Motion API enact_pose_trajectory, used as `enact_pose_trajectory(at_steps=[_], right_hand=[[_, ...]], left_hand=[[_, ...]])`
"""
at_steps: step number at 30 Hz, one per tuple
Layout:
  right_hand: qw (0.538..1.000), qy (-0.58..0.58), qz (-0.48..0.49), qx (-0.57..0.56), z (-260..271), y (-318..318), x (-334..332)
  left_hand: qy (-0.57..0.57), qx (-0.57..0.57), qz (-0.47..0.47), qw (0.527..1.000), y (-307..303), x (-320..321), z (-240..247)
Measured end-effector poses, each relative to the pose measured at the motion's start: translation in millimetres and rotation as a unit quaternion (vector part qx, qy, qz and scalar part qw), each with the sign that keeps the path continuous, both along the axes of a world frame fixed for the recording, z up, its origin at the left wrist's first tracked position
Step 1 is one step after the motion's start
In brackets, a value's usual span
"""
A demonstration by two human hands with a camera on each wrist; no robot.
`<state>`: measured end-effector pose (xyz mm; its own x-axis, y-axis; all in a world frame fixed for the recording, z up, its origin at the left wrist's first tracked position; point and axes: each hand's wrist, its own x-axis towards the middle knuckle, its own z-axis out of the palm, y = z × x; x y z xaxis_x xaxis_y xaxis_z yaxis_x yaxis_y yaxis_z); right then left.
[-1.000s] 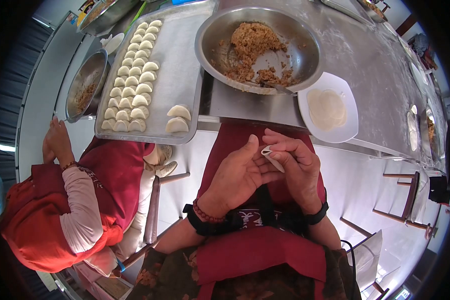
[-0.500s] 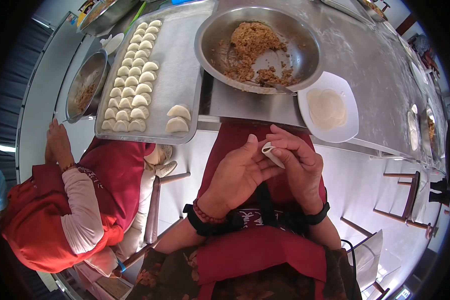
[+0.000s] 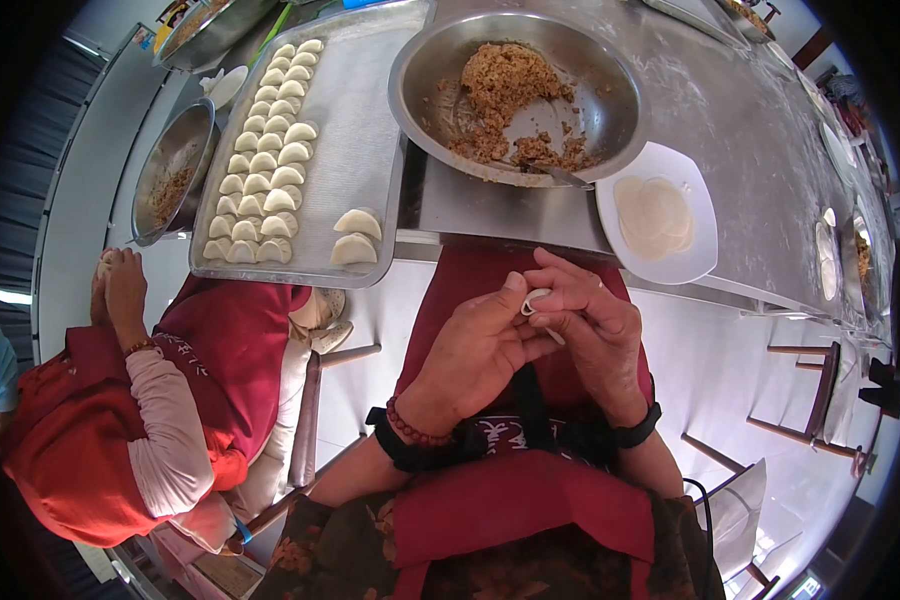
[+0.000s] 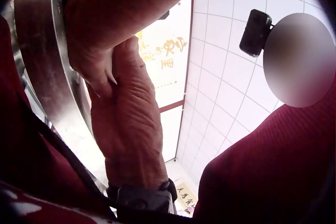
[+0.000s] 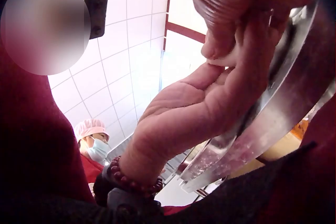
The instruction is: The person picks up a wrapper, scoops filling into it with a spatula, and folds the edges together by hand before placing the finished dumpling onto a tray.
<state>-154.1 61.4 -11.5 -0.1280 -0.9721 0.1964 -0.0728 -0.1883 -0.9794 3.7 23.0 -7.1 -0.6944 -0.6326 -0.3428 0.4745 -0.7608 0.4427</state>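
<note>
Both my hands meet over my red apron, just below the steel table's edge (image 3: pixel 490 238). My left hand (image 3: pixel 485 340) and right hand (image 3: pixel 582 318) pinch one white dumpling (image 3: pixel 537 298) between their fingertips; only a small piece of dough shows. In the right wrist view the dumpling (image 5: pixel 227 55) sits squeezed between thumb and fingers of the two hands. The left wrist view shows only my right hand (image 4: pixel 128 124) and wrist from below, the dough hidden.
A large steel bowl of minced filling (image 3: pixel 515 95) with a spoon stands ahead. A white plate of round wrappers (image 3: pixel 656 215) lies at right, a tray (image 3: pixel 360 150) with several finished dumplings at left. A person in red (image 3: pixel 120 400) sits to my left, with a smaller bowl (image 3: pixel 175 170).
My fingers have closed tighter round the dumpling, so less of it shows. The person on my left has raised both hands together.
</note>
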Motion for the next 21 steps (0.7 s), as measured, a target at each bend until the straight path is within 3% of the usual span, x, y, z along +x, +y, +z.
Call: enact_pose_trajectory(at_steps=[2, 8, 21], right_hand=[[0.999, 0.033, 0.021, -0.027, -6.1, -0.5, -4.3], [0.993, -0.110, 0.018, 0.049, 0.5, 1.3, 3.1], [0.998, -0.044, 0.038, 0.021, -6.5, 1.9, -5.7]], left_hand=[[-0.006, -0.006, -0.002, 1.000, 0.0, 0.0, 0.2], [-0.055, -0.048, -0.014, 0.997, -0.4, 0.0, 11.7], [-0.018, 0.030, -0.023, 0.999, -3.2, -0.8, 10.7]])
